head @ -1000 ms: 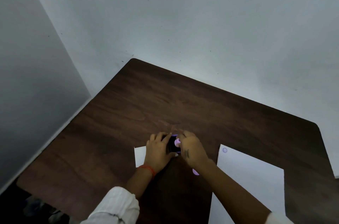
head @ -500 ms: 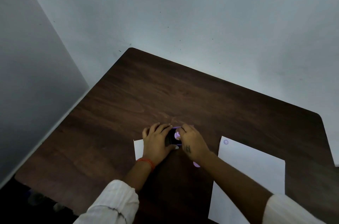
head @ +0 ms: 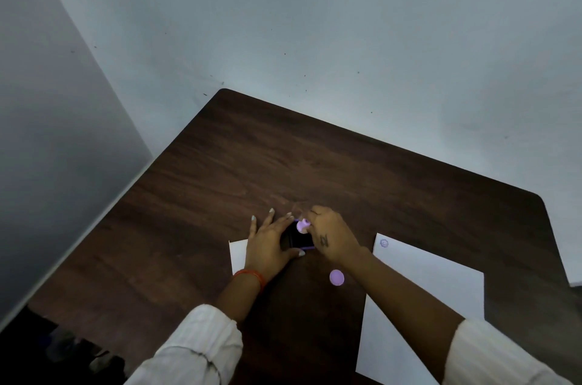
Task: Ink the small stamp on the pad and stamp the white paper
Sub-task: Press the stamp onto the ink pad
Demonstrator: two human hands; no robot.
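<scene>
Right hand pinches the small lilac stamp onto the ink pad; left hand, fingers spread, steadies the pad (white paper lies right).

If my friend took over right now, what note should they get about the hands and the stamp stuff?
Left hand: lies flat, steadying the dark ink pad, fingers spread.
Right hand: pinches the small purple stamp and holds it on the pad.
White paper: on the brown table, to the right of the hands, with one round purple print at its far left corner.
A round purple cap lies loose near the right forearm. A smaller white sheet pokes out under the left hand.
Done: one print, stamp at the pad.
Left: lift the stamp and press it onto the white paper.
</scene>
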